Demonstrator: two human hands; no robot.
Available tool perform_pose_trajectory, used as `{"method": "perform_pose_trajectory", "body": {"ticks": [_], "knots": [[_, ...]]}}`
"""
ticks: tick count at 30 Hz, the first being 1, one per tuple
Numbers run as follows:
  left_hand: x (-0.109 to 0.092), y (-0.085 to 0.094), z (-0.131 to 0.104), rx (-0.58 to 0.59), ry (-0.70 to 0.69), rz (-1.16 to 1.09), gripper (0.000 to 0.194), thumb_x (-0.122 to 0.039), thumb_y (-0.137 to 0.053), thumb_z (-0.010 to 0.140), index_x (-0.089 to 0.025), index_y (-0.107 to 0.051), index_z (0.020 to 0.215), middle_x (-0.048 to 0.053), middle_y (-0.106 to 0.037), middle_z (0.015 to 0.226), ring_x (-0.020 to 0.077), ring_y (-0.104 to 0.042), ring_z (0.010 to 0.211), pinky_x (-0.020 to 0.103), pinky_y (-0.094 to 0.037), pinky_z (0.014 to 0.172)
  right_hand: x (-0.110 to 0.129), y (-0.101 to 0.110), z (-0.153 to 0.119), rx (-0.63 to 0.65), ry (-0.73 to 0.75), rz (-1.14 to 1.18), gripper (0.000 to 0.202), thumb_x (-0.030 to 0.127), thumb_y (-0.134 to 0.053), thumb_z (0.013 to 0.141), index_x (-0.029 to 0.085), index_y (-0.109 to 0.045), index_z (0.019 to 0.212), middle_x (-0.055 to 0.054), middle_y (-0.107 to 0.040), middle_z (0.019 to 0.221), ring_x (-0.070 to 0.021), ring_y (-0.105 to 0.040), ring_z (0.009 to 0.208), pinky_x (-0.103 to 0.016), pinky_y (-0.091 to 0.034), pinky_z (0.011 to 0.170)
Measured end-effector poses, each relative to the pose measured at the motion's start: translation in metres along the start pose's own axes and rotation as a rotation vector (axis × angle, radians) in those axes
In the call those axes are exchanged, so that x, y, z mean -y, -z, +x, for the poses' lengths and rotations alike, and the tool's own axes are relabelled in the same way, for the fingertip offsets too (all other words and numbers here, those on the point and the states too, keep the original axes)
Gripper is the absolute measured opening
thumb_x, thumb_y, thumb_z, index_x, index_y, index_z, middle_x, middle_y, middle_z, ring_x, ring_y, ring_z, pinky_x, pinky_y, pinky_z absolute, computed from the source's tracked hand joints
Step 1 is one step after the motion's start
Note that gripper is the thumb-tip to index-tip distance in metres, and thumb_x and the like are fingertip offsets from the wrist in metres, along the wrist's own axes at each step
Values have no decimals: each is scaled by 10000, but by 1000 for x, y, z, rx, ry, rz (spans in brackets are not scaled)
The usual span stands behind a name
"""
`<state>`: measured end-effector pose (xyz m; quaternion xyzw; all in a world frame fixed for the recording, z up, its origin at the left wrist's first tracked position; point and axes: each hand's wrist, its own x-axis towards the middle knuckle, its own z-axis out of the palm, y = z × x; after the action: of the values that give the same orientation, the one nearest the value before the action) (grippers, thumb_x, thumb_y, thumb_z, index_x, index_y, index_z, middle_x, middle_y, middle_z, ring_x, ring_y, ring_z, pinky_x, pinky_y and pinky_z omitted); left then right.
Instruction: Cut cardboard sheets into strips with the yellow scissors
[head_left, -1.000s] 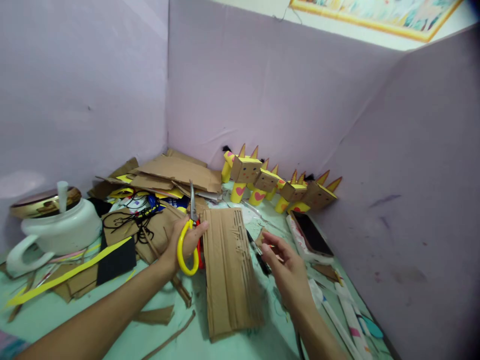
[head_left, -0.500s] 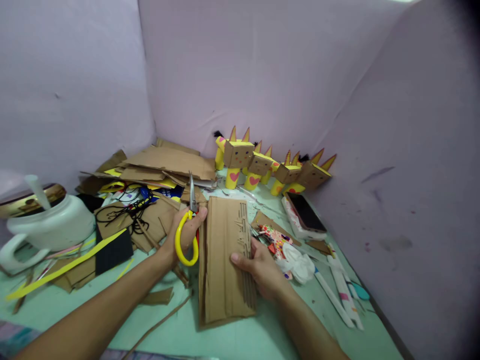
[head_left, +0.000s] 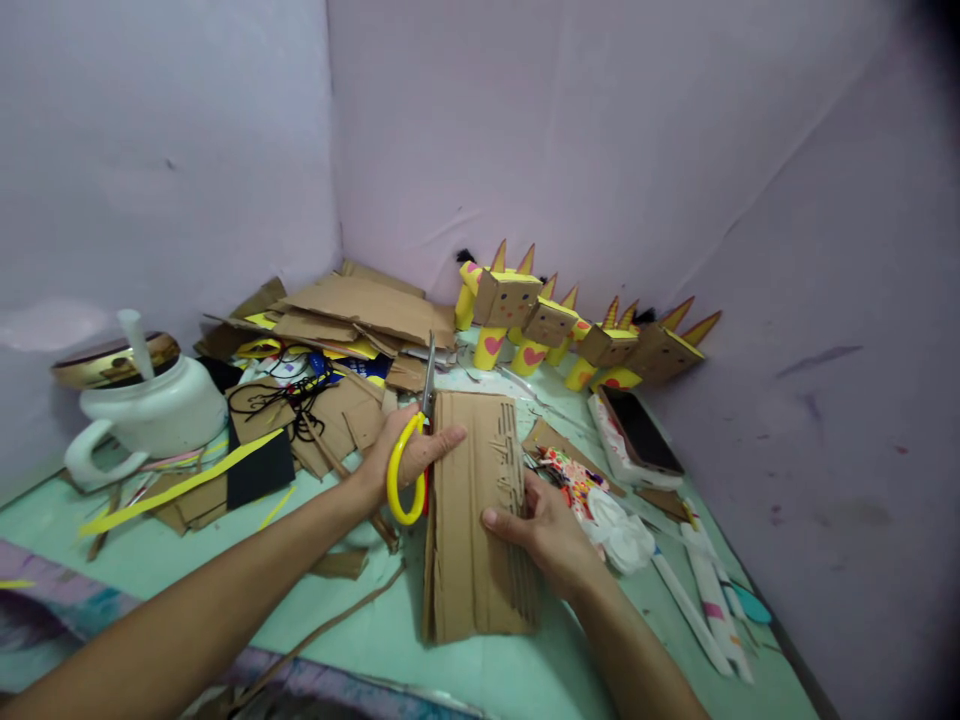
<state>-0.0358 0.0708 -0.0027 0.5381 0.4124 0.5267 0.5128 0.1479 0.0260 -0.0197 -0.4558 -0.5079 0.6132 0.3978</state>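
Far wall: four cardboard figures (head_left: 570,335) with yellow legs and pink hearts, in a row.
Back left: pile of cardboard scraps (head_left: 352,310); black cord (head_left: 281,395) tangled just in front.
Left: white teapot (head_left: 150,410), gold-rimmed lid (head_left: 112,360) behind it.
Right: phone (head_left: 637,430) lying flat; crumpled white paper (head_left: 619,530) near it.
Table (head_left: 487,680): pale green, black sheet (head_left: 259,470) touching a yellow strip (head_left: 180,485).

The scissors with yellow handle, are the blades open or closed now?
Closed, it seems: the scissors in the left hand show one narrow blade pointing up beside the cardboard sheet, with no visible gap.
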Motion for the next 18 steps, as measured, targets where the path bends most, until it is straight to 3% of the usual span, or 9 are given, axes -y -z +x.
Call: {"method": "perform_pose_trajectory", "body": {"ticks": [6, 9, 12, 15, 18], "knots": [[-2, 0, 0, 11, 40, 6, 364, -380, -733, 590, -157, -649, 865, 69, -700, 795, 246, -643, 745, 321, -519, 626, -3, -1, 2, -37, -61, 156, 472, 221, -784, 547, 168, -606, 981, -78, -722, 942, -276, -672, 844, -381, -519, 738], [1, -2, -3, 10, 76, 27, 306, -380, -704, 625, -174, -591, 821, 9, -639, 626, 171, -600, 543, 255, -477, 474, -5, -1, 5, -159, -44, 230, 468, 248, -798, 554, 174, -607, 975, -79, -727, 939, -273, -681, 815, -381, -529, 718], [6, -4, -6, -3, 122, 53, 287, -359, -684, 619, -196, -512, 781, -77, -493, 438, 116, -456, 329, 214, -366, 326, -5, -1, 7, -257, -51, 175, 516, 294, -816, 538, 172, -603, 992, -86, -728, 936, -284, -685, 795, -404, -535, 710], [8, -1, -4, -41, 107, 91, 254, -298, -676, 584, -198, -513, 752, -84, -481, 447, 102, -421, 320, 208, -345, 330, -4, -2, 9, -234, -62, 145, 504, 369, -792, 571, 161, -603, 989, -96, -721, 954, -281, -682, 822, -394, -533, 713], [5, 14, 6, -133, 72, 117, 234, -266, -684, 552, -192, -549, 727, -59, -527, 539, 111, -474, 424, 215, -379, 409, -5, 1, 13, -267, -44, 123, 398, 450, -736, 620, 158, -609, 859, -71, -727, 819, -243, -683, 722, -356, -530, 659]]}}
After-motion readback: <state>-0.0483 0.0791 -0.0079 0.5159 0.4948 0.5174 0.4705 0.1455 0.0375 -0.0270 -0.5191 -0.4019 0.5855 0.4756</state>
